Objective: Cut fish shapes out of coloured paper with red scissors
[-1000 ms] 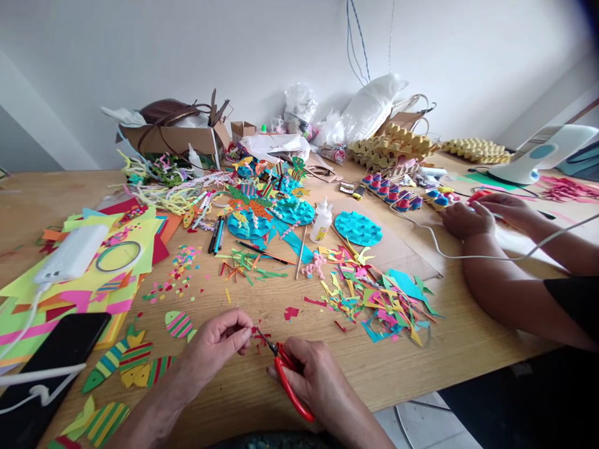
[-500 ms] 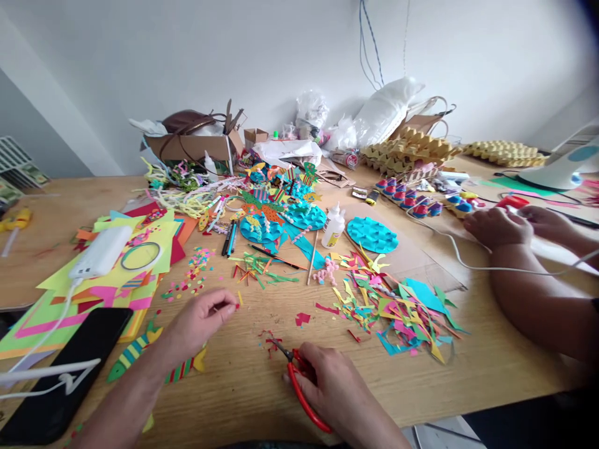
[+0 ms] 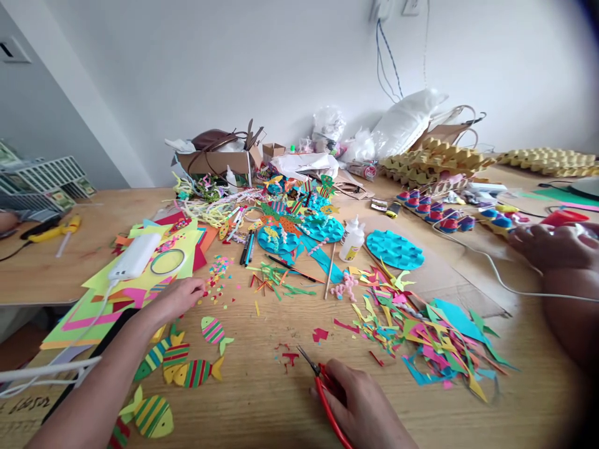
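Observation:
My right hand point(image 3: 360, 399) is closed round the red-handled scissors point(image 3: 327, 399), whose narrow blades lie just above the tabletop. Small dark red paper scraps point(image 3: 290, 358) lie just left of the blade tips. My left hand point(image 3: 180, 298) is at the left, fingertips pinched together beside a scatter of coloured paper dots point(image 3: 219, 271). Whatever sits in that pinch is too small to make out. Below my left wrist are striped paper fish, among them a pink and green one point(image 3: 213, 330) and a yellow-green one point(image 3: 153, 416).
Coloured paper sheets point(image 3: 75, 324) carry a white power bank point(image 3: 135, 257). Glue bottles point(image 3: 353, 240) stand mid-table near a blue egg-carton piece point(image 3: 395, 249). Paper offcuts point(image 3: 435, 343) are heaped at right. Another person's hand point(image 3: 538, 246) works at far right, with a white cable point(image 3: 491, 268) nearby.
My left hand has drawn back left from mid-table to the paper dots, uncovering several striped fish. The scissors stay in my right hand. The view has turned slightly left.

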A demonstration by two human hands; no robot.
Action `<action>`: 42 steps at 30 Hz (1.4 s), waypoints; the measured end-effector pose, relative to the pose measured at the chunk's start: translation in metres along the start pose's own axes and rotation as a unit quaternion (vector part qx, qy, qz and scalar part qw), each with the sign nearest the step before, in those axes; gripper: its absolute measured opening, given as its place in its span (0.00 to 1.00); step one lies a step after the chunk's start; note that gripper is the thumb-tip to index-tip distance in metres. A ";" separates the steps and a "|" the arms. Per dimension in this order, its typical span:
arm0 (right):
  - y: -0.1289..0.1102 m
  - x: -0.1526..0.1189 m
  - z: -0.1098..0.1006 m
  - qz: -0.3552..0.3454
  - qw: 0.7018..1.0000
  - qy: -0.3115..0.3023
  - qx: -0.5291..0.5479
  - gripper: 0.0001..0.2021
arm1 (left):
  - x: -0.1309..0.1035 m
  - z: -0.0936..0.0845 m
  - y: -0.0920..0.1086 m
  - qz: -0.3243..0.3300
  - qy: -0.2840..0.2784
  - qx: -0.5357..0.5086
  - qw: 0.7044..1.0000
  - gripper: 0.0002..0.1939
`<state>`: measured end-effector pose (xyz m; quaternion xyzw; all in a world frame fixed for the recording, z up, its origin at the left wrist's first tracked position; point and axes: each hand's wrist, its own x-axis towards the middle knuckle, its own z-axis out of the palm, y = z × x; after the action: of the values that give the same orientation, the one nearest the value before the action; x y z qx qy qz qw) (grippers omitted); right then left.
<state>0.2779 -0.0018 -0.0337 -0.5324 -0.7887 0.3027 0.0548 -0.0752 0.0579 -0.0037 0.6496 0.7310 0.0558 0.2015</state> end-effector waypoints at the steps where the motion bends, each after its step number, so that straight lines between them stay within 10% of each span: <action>1: 0.001 0.000 0.000 -0.001 1.000 0.000 0.001 0.09 | 0.001 0.001 -0.001 0.000 -0.003 0.007 1.000 0.11; 12: -0.001 -0.002 -0.004 0.001 1.000 -0.008 0.030 0.09 | -0.001 -0.001 0.009 0.006 0.011 0.071 0.997 0.11; 27: 0.013 -0.010 -0.021 0.045 0.968 0.125 0.213 0.16 | -0.004 0.079 0.173 0.336 -0.080 0.029 0.938 0.07; 42: 0.018 -0.009 -0.018 0.031 0.963 0.146 0.222 0.14 | -0.003 0.092 0.186 0.347 -0.107 0.070 0.929 0.06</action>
<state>0.3032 0.0021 -0.0268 -0.5696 -0.6679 0.3907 0.2772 0.1311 0.0663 -0.0229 0.8772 0.4363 0.0011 0.2003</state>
